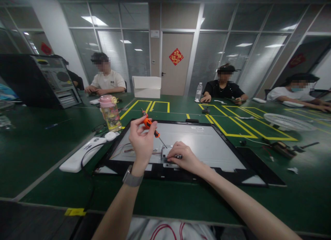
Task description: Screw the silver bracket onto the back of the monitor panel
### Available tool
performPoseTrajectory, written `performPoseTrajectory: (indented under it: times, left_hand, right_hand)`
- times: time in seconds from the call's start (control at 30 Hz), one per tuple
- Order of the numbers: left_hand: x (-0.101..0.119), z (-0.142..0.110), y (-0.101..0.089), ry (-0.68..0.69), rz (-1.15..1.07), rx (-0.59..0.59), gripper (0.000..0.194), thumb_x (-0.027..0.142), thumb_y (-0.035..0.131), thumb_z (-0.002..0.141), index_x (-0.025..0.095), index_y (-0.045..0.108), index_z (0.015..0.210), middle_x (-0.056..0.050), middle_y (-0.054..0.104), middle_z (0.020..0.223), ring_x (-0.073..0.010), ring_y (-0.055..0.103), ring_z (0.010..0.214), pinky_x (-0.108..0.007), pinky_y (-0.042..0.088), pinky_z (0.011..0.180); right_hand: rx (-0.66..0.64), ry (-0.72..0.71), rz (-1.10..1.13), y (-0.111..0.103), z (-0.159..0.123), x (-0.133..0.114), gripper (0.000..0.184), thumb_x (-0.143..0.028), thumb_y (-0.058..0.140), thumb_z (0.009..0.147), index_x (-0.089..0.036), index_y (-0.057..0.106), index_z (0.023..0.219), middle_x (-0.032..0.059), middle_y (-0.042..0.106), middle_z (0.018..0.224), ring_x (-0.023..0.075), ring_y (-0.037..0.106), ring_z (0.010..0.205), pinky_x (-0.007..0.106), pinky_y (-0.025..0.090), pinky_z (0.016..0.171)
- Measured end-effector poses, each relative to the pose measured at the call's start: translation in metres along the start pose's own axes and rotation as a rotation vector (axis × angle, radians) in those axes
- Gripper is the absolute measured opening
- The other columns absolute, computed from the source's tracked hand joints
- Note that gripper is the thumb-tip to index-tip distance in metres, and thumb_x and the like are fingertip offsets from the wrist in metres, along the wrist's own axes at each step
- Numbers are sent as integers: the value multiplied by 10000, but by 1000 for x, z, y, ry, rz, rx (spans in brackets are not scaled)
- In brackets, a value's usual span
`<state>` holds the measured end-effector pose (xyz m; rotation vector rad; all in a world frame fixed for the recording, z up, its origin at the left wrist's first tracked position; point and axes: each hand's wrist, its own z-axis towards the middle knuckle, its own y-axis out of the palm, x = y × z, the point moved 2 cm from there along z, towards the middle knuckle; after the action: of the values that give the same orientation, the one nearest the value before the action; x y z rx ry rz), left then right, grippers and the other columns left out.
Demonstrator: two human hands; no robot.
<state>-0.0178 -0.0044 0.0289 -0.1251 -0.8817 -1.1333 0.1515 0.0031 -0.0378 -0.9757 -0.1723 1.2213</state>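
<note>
My left hand (141, 140) is closed around the handle of an orange and black screwdriver (147, 122). Its shaft slants down to the right, and the tip is at the top of a small metal box (164, 152). Curled over the right side of this box is my right hand (182, 153), fingers closed against it; a small dark piece shows under them. The box sits near the close edge of a flat display panel (212, 143), which lies with its silver back up in a black frame. Thin wires (129, 150) run left from the box.
Left of the panel lie a white power strip (82, 154) with a black cable and a pink-lidded bottle (111, 112). A computer tower (41, 81) stands far left. At right are a dark flat panel (261, 166) and a black device (283, 148). Several people sit opposite.
</note>
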Motion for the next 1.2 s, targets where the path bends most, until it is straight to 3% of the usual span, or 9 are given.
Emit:
performPoseTrajectory:
  times: [0.2, 0.47, 0.87, 1.2]
  left_hand:
    - [0, 0, 0, -22, -7, -9, 334, 221, 758, 735, 163, 574, 1008, -41, 690, 933, -121, 708, 626, -225, 604, 554]
    - [-2, 0, 0, 0, -2, -6, 339, 232, 767, 730, 167, 580, 1007, -37, 693, 915, -124, 710, 662, -219, 605, 571]
    - [-2, 0, 0, -5, -8, -9, 337, 223, 762, 734, 169, 581, 1013, -32, 692, 916, -116, 705, 645, -220, 606, 574]
    - [-3, 0, 0, -10, 14, -14, 345, 247, 766, 736, 168, 578, 1014, -34, 696, 905, -121, 708, 639, -222, 606, 575]
  right_hand:
    - [-46, 0, -23, 0, 0, -4, 104, -93, 761, 781, -193, 737, 800, 28, 750, 781, 182, 632, 792, 303, 492, 754]
    - [-94, -99, -60, -1, -3, -3, 129, -108, 624, 899, -184, 728, 892, 58, 742, 843, 195, 604, 831, 321, 495, 761]
    - [-156, -138, -349, 1, -3, -6, 51, -175, 693, 863, -176, 728, 825, 68, 622, 856, 196, 549, 813, 303, 431, 691]
    - [-173, -129, -338, -3, -5, -9, 115, -146, 680, 865, -185, 739, 775, 72, 625, 874, 192, 543, 805, 298, 423, 677]
